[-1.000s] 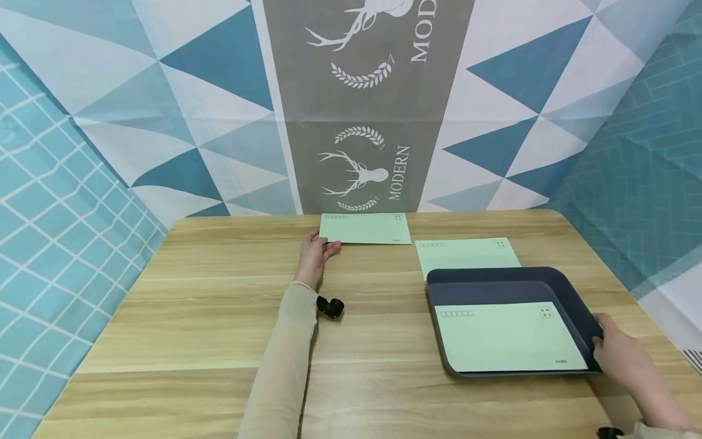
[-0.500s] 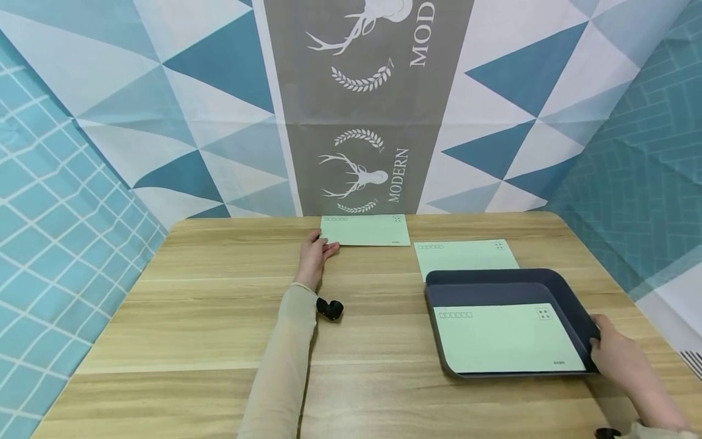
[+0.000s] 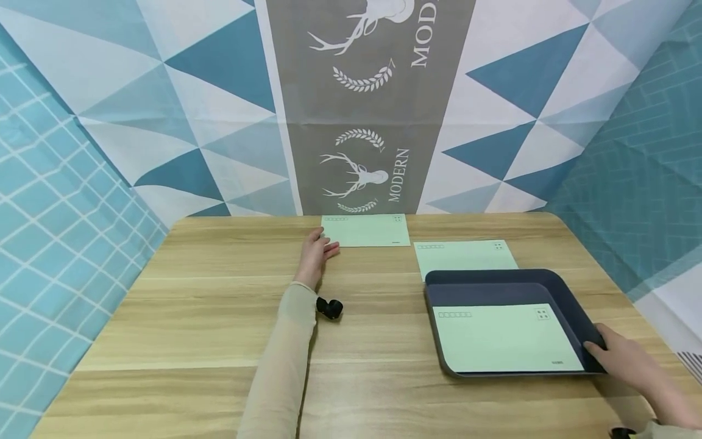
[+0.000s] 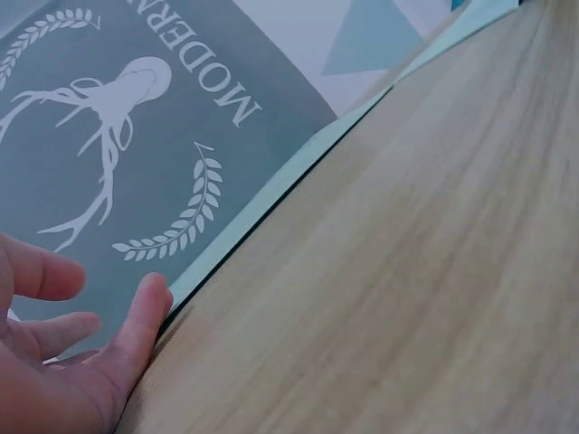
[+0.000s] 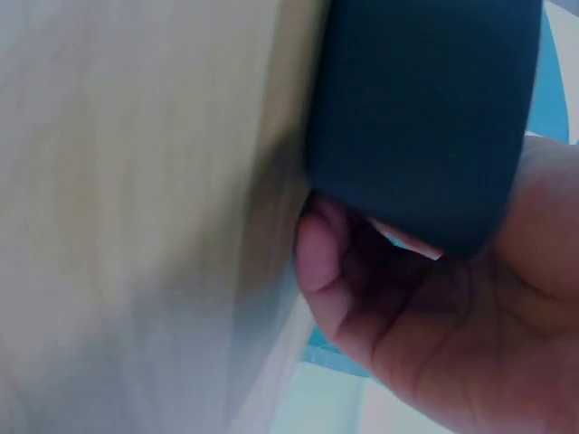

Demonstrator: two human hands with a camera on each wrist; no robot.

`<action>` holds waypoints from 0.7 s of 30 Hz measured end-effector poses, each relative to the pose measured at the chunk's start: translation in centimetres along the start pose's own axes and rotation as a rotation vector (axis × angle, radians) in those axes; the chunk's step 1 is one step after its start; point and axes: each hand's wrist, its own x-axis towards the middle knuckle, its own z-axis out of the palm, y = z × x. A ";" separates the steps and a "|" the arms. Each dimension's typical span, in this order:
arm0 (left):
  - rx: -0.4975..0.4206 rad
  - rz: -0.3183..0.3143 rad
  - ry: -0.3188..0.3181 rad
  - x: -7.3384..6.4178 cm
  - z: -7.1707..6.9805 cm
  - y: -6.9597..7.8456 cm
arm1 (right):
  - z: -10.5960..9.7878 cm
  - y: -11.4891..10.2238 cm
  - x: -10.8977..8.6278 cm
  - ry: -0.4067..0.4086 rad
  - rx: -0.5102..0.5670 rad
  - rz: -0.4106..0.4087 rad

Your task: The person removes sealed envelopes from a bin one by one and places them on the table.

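Note:
A pale green envelope [image 3: 366,231] lies flat at the table's back edge. My left hand [image 3: 315,253] is at its front left corner, fingers loosely spread; in the left wrist view a fingertip [image 4: 156,291] is right at the envelope's edge [image 4: 271,194]. At the right, my right hand [image 3: 622,356] grips the right wall of a dark grey tray [image 3: 488,278]. The right wrist view shows its fingers [image 5: 318,253] curled under the tray's dark outside wall [image 5: 421,117]. A second envelope [image 3: 507,338] lies in the tray, printed with small boxes and a stamp square.
A third envelope [image 3: 463,255] lies just behind the tray, its front part hidden by the tray's far rim. The wood-grain table [image 3: 181,323] ends at a patterned cloth backdrop [image 3: 362,110], with blue cloth hanging at both sides.
My right hand has shifted slightly right and down along the tray's wall, its thumb now over the rim. The left hand, tray and envelopes stay nearly in place.

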 end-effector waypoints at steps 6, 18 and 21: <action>0.064 0.032 0.073 0.1 0.8 0.7 | 0.5 0.4 0.0 0.037 0.051 -0.016; 0.329 0.282 -0.042 -2.9 5.7 2.7 | 0.9 0.1 0.2 0.026 0.048 -0.031; 0.452 0.338 -0.175 -4.3 7.8 2.2 | 1.0 0.0 0.1 0.047 0.043 -0.041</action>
